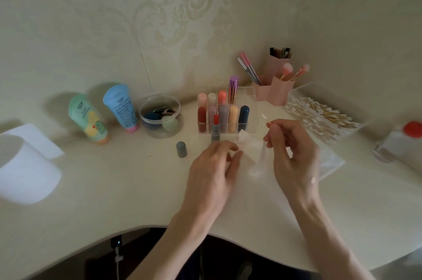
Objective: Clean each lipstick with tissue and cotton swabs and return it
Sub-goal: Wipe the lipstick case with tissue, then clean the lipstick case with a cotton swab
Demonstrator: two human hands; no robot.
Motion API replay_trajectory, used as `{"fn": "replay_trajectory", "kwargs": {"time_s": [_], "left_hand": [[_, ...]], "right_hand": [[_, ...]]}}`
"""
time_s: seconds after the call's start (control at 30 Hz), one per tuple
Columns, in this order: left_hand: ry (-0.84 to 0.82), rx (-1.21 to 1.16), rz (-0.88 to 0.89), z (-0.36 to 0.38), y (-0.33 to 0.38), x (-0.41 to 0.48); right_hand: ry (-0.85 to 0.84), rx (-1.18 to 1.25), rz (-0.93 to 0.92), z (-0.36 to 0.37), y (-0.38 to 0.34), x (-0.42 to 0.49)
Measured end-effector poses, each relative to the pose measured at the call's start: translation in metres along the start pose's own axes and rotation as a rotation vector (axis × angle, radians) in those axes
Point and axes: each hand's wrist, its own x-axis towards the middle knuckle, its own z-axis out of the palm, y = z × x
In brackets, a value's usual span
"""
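An open lipstick (pixel 215 127) with a red bullet and grey tube stands upright just in front of the clear organizer (pixel 250 108). Its foot is hidden behind my left fingers. Its grey cap (pixel 181 149) stands on the table to the left. My left hand (pixel 213 167) has curled fingers that pinch the edge of a crumpled white tissue (pixel 246 139). My right hand (pixel 291 149) pinches a cotton swab (pixel 266 119), white tip pointing up and left. Several capped lipsticks (pixel 222 111) fill the organizer.
A clear box of cotton swabs (pixel 324 117) lies at the right, with pink brush holders (pixel 274 87) behind it. At the left are two tubes (pixel 121 107), a round clear tub of sponges (pixel 161 117) and a tissue roll (pixel 27 165). A red-capped bottle (pixel 402 142) is far right.
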Motion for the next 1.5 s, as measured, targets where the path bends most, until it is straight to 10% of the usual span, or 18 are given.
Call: {"fn": "replay_trajectory", "kwargs": {"time_s": [0.47, 0.8, 1.5], "left_hand": [[0.017, 0.003, -0.42, -0.002, -0.014, 0.025], [0.074, -0.158, -0.311, -0.007, -0.013, 0.026], [-0.333, -0.7, -0.361, -0.053, -0.031, -0.001]], "right_hand": [[-0.034, 0.001, 0.034, 0.002, 0.004, -0.002], [-0.115, -0.041, 0.003, 0.004, 0.007, -0.003], [-0.367, -0.178, -0.205, 0.019, 0.004, -0.016]]}}
